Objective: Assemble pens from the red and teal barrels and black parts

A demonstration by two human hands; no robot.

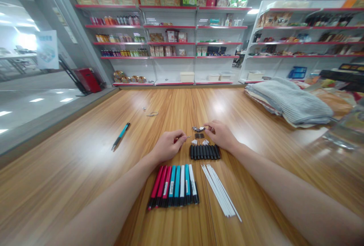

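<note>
Pinched between the thumb and finger of my left hand (pixel 170 145) is a small metal pen part (pixel 189 136), its exact shape too small to tell. My right hand (pixel 221 134) is closed at the fingertips beside a fan of silver pen tips (pixel 198 128); what it grips, if anything, is unclear. Below the tips lie a dark cluster of springs (pixel 199 136) and small white plastic pieces (pixel 194 142). Between my wrists is a row of black rubber grips (pixel 204 152). Closer to me lie red, blue and white pen barrels (pixel 176 183) and a bundle of white refills (pixel 220 191).
An assembled blue-and-black pen (pixel 121 136) lies to the left on the wooden table (pixel 85 185). Farther back are a small wire loop (pixel 153 114) and a tiny silver piece (pixel 144 108). Folded striped cloth (pixel 292 100) and a clear container (pixel 348 128) occupy the right side.
</note>
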